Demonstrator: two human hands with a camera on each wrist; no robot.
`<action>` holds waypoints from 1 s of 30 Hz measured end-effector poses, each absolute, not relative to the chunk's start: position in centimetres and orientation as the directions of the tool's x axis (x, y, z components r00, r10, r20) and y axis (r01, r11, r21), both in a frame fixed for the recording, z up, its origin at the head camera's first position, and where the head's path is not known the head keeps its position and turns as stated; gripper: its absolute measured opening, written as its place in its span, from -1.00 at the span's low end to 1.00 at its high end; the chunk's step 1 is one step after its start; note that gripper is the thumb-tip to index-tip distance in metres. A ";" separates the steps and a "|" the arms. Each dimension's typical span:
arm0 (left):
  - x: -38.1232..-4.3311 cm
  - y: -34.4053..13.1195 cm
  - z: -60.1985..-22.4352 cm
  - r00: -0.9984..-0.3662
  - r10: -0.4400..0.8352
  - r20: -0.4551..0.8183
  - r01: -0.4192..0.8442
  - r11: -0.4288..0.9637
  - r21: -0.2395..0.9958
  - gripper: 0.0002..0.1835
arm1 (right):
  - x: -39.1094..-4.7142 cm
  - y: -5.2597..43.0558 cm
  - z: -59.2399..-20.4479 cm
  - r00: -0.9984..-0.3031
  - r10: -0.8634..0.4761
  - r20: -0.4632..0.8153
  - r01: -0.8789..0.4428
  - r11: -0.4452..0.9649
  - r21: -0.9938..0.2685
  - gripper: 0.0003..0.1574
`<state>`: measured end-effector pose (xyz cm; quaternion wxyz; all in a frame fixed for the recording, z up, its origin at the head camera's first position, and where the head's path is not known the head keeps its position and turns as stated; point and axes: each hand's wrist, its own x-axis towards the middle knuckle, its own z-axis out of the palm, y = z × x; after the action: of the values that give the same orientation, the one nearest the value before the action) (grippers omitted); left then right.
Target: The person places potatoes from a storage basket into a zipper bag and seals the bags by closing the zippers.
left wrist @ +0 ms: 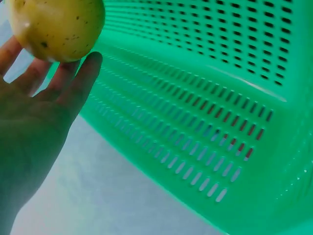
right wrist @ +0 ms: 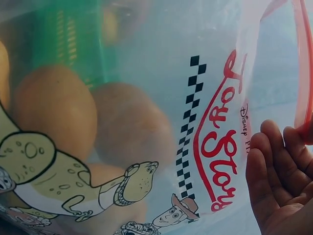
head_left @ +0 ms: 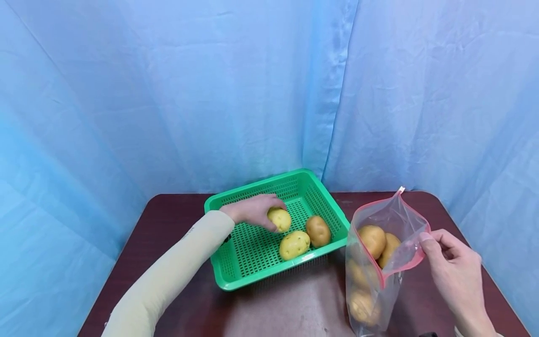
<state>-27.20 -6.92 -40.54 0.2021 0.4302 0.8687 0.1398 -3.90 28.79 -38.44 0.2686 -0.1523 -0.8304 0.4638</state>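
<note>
My left hand (head_left: 256, 211) grips a yellow potato (head_left: 280, 220) inside the green basket (head_left: 269, 271). In the left wrist view the fingers curl beneath that speckled potato (left wrist: 58, 29). Two more potatoes lie in the basket: a yellow one (head_left: 294, 245) and a browner one (head_left: 318, 231), side by side near its right front corner. On the right, my right hand (head_left: 456, 267) pinches the pink rim of a clear zip bag (head_left: 379, 285), whose mouth gapes. Several potatoes (head_left: 372, 241) fill the bag. Seen from the right wrist, the bag (right wrist: 186, 39) carries printed cartoon figures and red lettering.
A dark reddish-brown table (head_left: 185, 262) carries the basket and the bag, with the bag standing close to the basket's right corner. Light blue curtains (head_left: 210, 93) hang behind the table and along both sides.
</note>
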 end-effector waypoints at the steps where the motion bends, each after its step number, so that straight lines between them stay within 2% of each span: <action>1: -27.1 -6.9 -40.2 -0.556 0.804 -0.213 0.684 0.588 0.433 -0.42 | -4.0 28.8 -38.4 -0.811 0.498 0.308 -0.001 0.524 -0.851 -0.70; 17: -24.9 -7.6 -37.9 -0.630 0.776 0.023 0.652 0.512 0.558 -0.39 | -4.3 29.0 -38.6 -0.811 0.503 0.299 -0.001 0.511 -0.860 -0.71; 24: -22.2 -6.5 -36.6 -0.677 0.712 0.188 0.632 0.432 0.643 -0.39 | -4.5 28.9 -38.6 -0.803 0.490 0.340 -0.049 0.514 -0.857 -0.76; 30: -20.2 -5.2 -35.4 -0.694 0.663 0.279 0.623 0.360 0.694 -0.38 | -4.7 28.8 -38.6 -0.791 0.508 0.342 -0.040 0.514 -0.857 -0.75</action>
<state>-20.18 -5.16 -35.43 0.0245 0.3902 0.8242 0.4096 -4.68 28.82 -38.58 0.2903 -0.1425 -0.8203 0.4717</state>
